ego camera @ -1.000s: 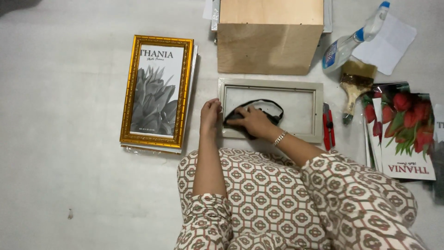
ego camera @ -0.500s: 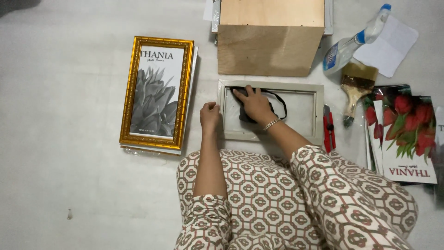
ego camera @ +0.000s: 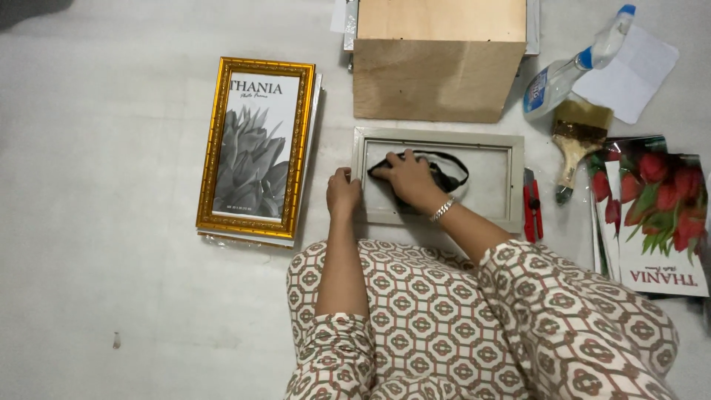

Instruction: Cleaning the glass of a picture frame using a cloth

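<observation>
A grey picture frame (ego camera: 515,178) lies flat on the pale floor in front of my knees. My left hand (ego camera: 343,191) presses on the frame's left edge, fingers together and flat, holding nothing. My right hand (ego camera: 404,176) rests inside the frame near its left side, pressing a black cloth (ego camera: 448,172) against the glass. A bracelet circles my right wrist.
A gold picture frame (ego camera: 256,148) with a grey plant print lies to the left. A plywood box (ego camera: 437,63) stands behind the grey frame. To the right lie a red cutter (ego camera: 532,205), a paintbrush (ego camera: 575,141), a spray bottle (ego camera: 570,67), white paper and tulip prints (ego camera: 655,215).
My right hand has slid the black cloth across the glass from the frame's middle toward its left side. My left hand has stayed on the left edge.
</observation>
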